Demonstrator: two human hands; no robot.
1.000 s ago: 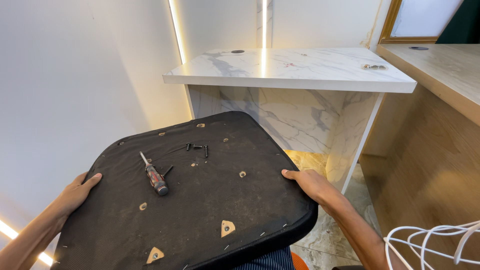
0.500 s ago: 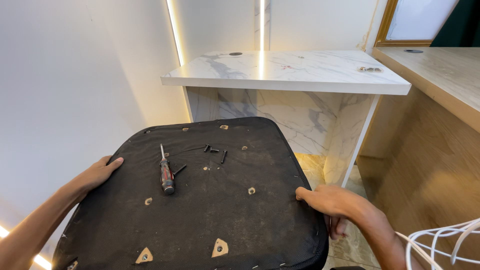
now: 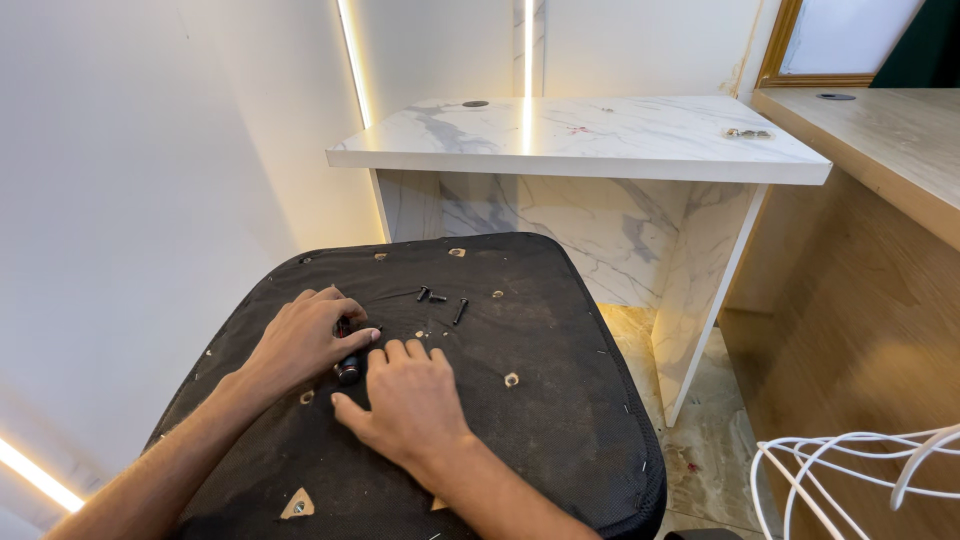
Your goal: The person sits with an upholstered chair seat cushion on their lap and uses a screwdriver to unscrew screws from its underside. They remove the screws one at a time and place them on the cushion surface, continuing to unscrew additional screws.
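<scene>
The left hand [image 3: 305, 338] lies palm down on the black seat base [image 3: 560, 400], its fingers curled loosely over the screwdriver [image 3: 348, 368]; only the dark butt of the handle shows past the fingers, and whether the hand actually grips it cannot be told. The right hand [image 3: 408, 400] rests flat just beside the left hand, fingers extended and together, fingertips almost at the screwdriver's handle; it holds nothing. Both forearms reach onto the seat base from its near edge. The screwdriver lies on the seat base, left of centre. A few loose black screws [image 3: 440, 300] lie on the fabric toward the far edge of the seat base, well clear of both hands. Metal threaded inserts [image 3: 511, 379] dot the fabric, one just right of the right hand. Beyond the far edge of the seat base stands a white marble bench [image 3: 580, 140]. A white wire frame [image 3: 860, 480] shows to the right of the seat base.
</scene>
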